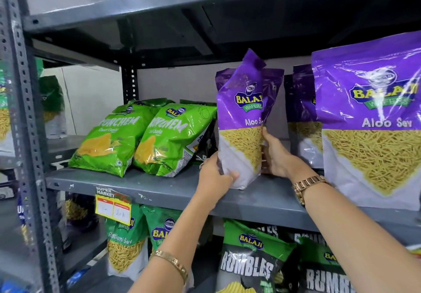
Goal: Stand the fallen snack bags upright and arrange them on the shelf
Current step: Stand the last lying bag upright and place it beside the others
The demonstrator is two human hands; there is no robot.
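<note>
A purple Aloo Sev bag (242, 119) stands upright on the grey shelf (159, 190), turned a little to the left. My left hand (215, 176) grips its lower left corner and my right hand (276, 156) presses its right side. Behind it stands another purple bag (274, 92). To the right, a large purple Aloo Sev bag (373, 121) stands at the shelf's front edge, with one more purple bag (304, 115) behind it. Two green snack bags (107, 142) (173, 140) lean back at the left of the shelf.
A dark snack bag (206, 142) is wedged between the green bags and the held bag. A price tag (112, 206) hangs on the shelf edge. Green sev bags (127, 242) and Rumbles bags (250, 260) fill the lower shelf. A perforated steel upright (29, 133) stands at left.
</note>
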